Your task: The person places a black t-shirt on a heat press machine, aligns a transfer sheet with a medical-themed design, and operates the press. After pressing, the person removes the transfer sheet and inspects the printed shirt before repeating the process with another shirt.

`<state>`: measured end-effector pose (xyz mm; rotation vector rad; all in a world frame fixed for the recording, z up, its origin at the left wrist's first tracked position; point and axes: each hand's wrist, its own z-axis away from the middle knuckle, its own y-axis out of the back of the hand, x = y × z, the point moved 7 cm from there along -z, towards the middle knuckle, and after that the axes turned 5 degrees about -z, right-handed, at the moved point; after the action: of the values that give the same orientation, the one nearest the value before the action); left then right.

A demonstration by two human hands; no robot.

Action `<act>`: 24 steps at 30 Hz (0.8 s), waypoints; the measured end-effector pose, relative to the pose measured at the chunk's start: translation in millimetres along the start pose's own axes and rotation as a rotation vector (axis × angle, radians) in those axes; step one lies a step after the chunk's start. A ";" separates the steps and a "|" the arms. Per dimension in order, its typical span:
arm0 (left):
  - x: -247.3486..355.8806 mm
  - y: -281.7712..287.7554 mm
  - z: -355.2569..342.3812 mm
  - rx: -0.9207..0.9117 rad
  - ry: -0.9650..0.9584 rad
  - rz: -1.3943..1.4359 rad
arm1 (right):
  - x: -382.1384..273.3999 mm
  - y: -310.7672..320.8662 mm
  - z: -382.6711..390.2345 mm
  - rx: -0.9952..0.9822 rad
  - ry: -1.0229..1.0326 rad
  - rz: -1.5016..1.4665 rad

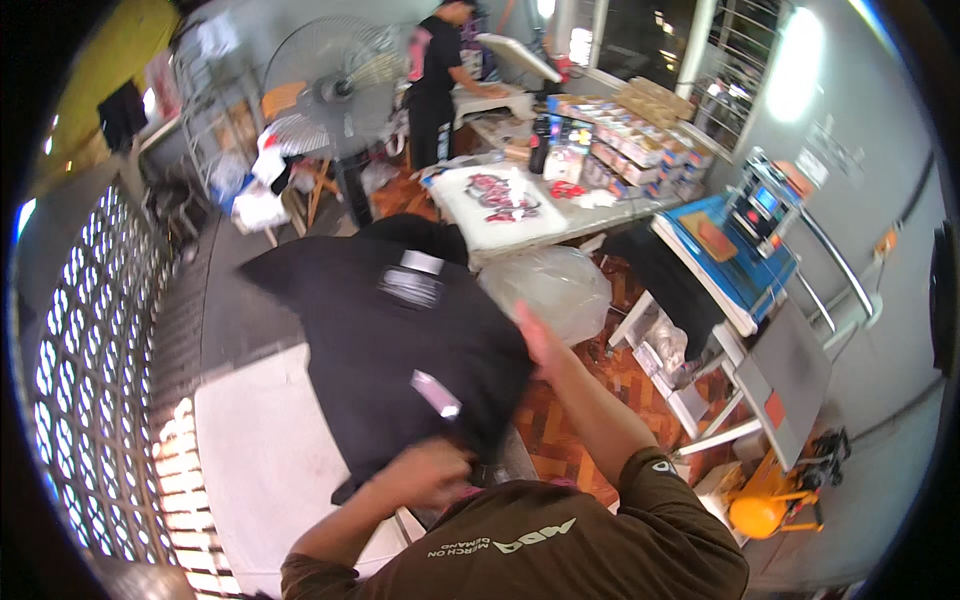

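Observation:
A black T-shirt (380, 340) with a white printed patch near the top and a pale pink rectangle (435, 393) lower down spreads over a white board (250, 440) in front of me. My left hand (430, 470) has its fingers curled on the shirt's near edge, gripping it. My right hand (537, 335), slightly blurred, is at the shirt's right side with fingers extended. A clear plastic bag (550, 285) lies just beyond that hand, partly behind the shirt.
A co-worker (435, 85) stands at a far table, near a large fan (340, 90). A table (550, 230) holds a printed white garment and stacked boxes (640, 160). At right are a machine (760, 210) and a yellow compressor (760, 510); a latticed screen (95, 350) borders the left.

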<state>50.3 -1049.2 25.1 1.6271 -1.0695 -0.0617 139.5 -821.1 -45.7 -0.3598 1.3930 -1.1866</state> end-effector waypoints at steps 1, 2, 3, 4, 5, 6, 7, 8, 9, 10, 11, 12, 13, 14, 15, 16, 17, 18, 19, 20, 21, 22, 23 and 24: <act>25.7 -19.3 -15.8 -0.068 -0.074 0.123 | -8.5 -12.5 10.9 0.099 0.060 0.339; 42.6 -27.1 -28.0 -0.148 -0.113 0.196 | -17.1 -29.7 29.8 0.205 0.113 0.672; 48.6 -10.3 -43.2 -0.004 -0.070 0.159 | -16.9 -29.1 58.1 0.329 0.126 0.795; 51.2 10.6 -57.3 0.148 -0.019 0.121 | -13.1 -30.1 90.4 0.449 0.130 0.918; 43.3 27.0 -69.1 0.362 0.029 0.069 | -7.8 -59.1 129.2 0.259 0.092 0.952; 31.3 34.2 -90.6 0.512 0.100 0.016 | 2.9 -26.5 153.1 0.224 0.193 1.187; 45.5 37.3 -130.1 0.470 0.075 -0.124 | 13.3 -38.9 186.5 0.077 0.099 1.208; 54.8 7.6 -165.5 0.282 0.070 -0.184 | 22.5 -38.3 216.3 0.017 0.123 1.263; 57.1 -40.3 -190.9 -0.032 -0.002 -0.068 | 34.7 -36.3 239.9 -0.013 0.055 1.313; 86.5 -86.6 -214.5 -0.237 -0.244 0.289 | 44.0 -32.4 263.1 -0.028 -0.006 1.361; 86.6 -153.6 -212.4 -0.534 -0.311 0.647 | 46.7 -37.1 284.4 -0.065 0.005 1.346; 86.2 -198.8 -205.6 -0.634 -0.372 0.859 | 46.2 -37.0 309.9 -0.092 0.025 1.320; 103.6 -224.1 -221.6 -0.772 -0.425 0.830 | 47.7 -24.8 342.6 -0.066 0.032 1.286; 121.4 -240.2 -246.9 -0.834 -0.320 0.890 | 50.1 2.0 371.9 0.027 0.103 1.227; 136.0 -254.2 -268.1 -0.881 -0.194 0.949 | 42.0 11.9 402.3 0.142 0.126 1.184; 134.5 -266.7 -280.6 -0.785 -0.052 1.033 | 33.3 17.1 428.2 0.234 0.151 1.148; 143.4 -276.3 -298.2 -0.726 -0.068 1.035 | 31.7 31.3 453.4 0.310 0.296 1.058; 148.6 -281.7 -312.1 -0.652 -0.062 1.030 | 29.6 37.0 478.3 0.416 0.315 1.047; 145.4 -296.3 -321.8 -0.671 -0.021 0.995 | 21.0 38.8 500.9 0.501 0.327 1.042; 137.4 -312.6 -332.8 -0.685 0.025 0.956 | 13.4 41.2 521.2 0.578 0.335 1.036; 131.2 -323.7 -344.9 -0.697 0.071 0.910 | 5.5 43.2 543.0 0.632 0.395 1.096; 147.6 -317.7 -359.0 -0.708 -0.071 0.724 | 2.0 46.7 567.6 0.683 0.454 1.155; 176.4 -296.9 -373.9 -0.704 -0.211 0.541 | -0.2 46.4 591.7 0.729 0.525 1.133; 205.0 -274.3 -384.4 -0.677 -0.350 0.358 | -3.8 45.8 613.3 0.768 0.592 1.123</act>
<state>544.6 -906.6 43.9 0.8176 -1.4018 -0.4348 695.4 -1061.1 62.3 1.2527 1.1704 -0.7522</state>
